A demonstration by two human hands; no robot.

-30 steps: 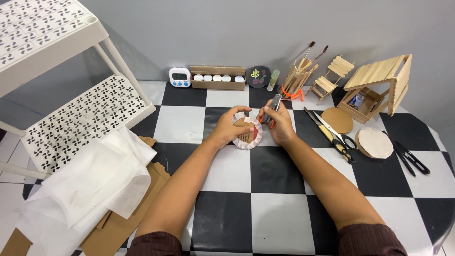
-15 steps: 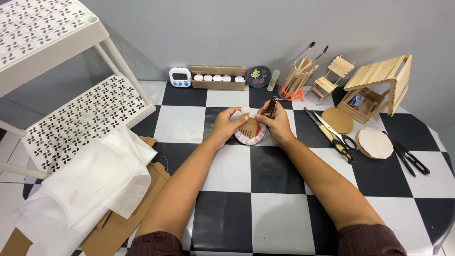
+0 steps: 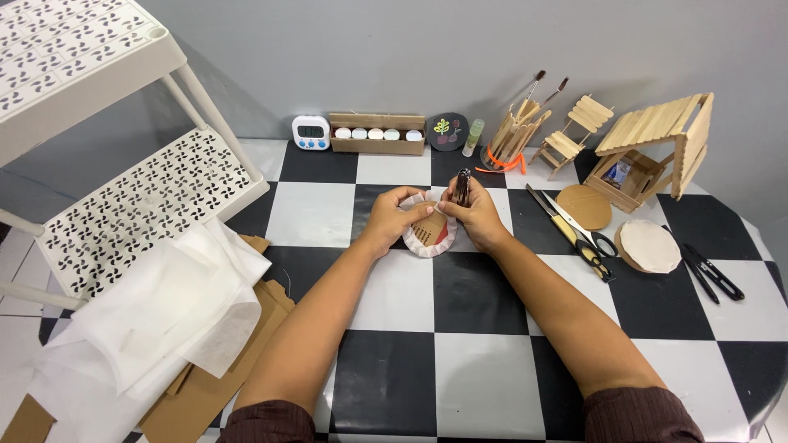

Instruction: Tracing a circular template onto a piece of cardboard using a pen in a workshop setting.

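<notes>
Against the grey wall a shallow cardboard tray [image 3: 377, 145] holds a row of small white-lidded pots [image 3: 376, 133], and beside it an open holder of wooden sticks [image 3: 510, 138] carries two brushes [image 3: 545, 86] standing upright. Near the middle of the checkered surface [image 3: 484, 361], the left hand [image 3: 392, 220] grips the near edge of a round cardboard disc wrapped in white fabric [image 3: 430, 234], tilted up off the surface, while the right hand [image 3: 476, 218] is closed around a small dark tool [image 3: 462, 186] held upright just above the disc. What kind of tool it is cannot be made out (the fingers cover its lower part), and much of the disc is hidden behind both hands. To the right lie scissors [image 3: 584, 234], two more discs, one brown [image 3: 584, 207] and one pale [image 3: 648, 245], black snips [image 3: 712, 271], and a stick-built little house [image 3: 657, 148] with a tiny chair [image 3: 574, 135]. A white perforated rack [image 3: 123, 205] stands at the left, with white sheets [image 3: 156, 316] over cardboard pieces [image 3: 205, 394] on the tiled floor.
</notes>
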